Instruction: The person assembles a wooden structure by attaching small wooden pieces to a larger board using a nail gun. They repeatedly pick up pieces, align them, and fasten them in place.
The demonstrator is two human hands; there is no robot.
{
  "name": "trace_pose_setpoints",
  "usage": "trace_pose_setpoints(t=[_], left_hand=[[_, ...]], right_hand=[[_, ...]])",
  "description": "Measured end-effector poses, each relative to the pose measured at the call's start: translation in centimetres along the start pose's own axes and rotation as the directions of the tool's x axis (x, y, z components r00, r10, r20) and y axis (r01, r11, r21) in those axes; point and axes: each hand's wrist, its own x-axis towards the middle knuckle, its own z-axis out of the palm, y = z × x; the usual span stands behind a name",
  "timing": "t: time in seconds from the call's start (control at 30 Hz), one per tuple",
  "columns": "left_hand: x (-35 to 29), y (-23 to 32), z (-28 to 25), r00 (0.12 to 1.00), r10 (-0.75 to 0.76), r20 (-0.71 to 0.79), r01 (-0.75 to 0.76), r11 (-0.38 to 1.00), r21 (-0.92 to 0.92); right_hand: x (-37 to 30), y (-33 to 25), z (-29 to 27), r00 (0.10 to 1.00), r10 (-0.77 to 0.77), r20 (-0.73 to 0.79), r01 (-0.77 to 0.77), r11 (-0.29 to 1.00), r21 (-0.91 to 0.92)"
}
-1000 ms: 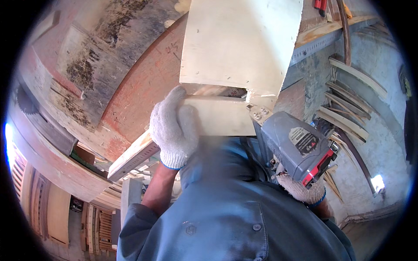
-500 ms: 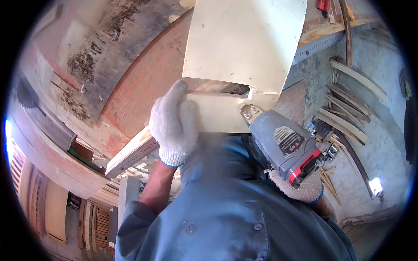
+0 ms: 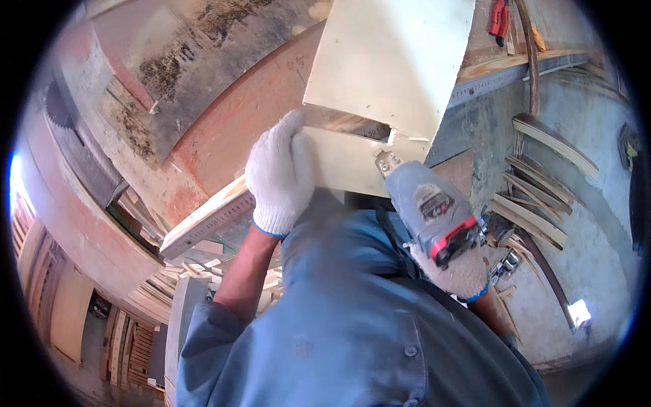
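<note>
A pale, thin wooden panel (image 3: pixel 390 57) lies ahead of me, with a long narrow gap (image 3: pixel 356 125) cut across its near part. A strip (image 3: pixel 342 161) of the panel runs along the near side of this gap. My left hand (image 3: pixel 279 173), in a white knit glove, is closed around the strip's left end. From the right, my gloved right hand (image 3: pixel 456 270) grips a grey power tool (image 3: pixel 427 203) with red trim; its fingers are mostly hidden beneath the tool. The metal nose (image 3: pixel 388 161) rests at or just above the strip, near the gap's right end; contact is unclear.
A wooden beam with a metal ruler (image 3: pixel 210 227) passes below the panel. A toothed circular blade (image 3: pixel 57 105) shows at far left. Red-handled pliers (image 3: pixel 500 20) lie at upper right. Wood strips (image 3: pixel 529 218) and a dark hose (image 3: pixel 546 275) are on the right-hand floor.
My view has shifted, so the panel's near edge sits higher and tilts down to the right. The tool's rear has swung up and left in view, while its nose stays near the same spot.
</note>
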Motion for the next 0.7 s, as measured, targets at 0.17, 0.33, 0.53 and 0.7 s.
trace_pose_setpoints(t=[0.17,0.33,0.53,0.7], left_hand=[[-0.1,2.3,1.4,1.000,-0.008,-0.013,0.010,0.988,0.151],[-0.9,4.7,4.1,1.000,-0.005,-0.020,0.010,0.973,0.232],[-1.1,4.3,5.2,0.995,0.012,-0.099,0.010,0.975,0.221],[-1.3,4.2,5.1,0.993,0.043,-0.111,-0.019,0.978,0.206]], right_hand=[[-0.2,1.0,-1.8,0.993,-0.099,-0.062,0.100,0.995,0.017],[-0.2,3.2,-3.0,0.998,-0.059,-0.014,0.057,0.992,-0.109],[1.4,3.1,-4.1,0.985,-0.170,-0.026,0.165,0.977,-0.136],[2.7,0.8,-5.2,0.987,-0.087,0.138,0.083,0.996,0.037]])
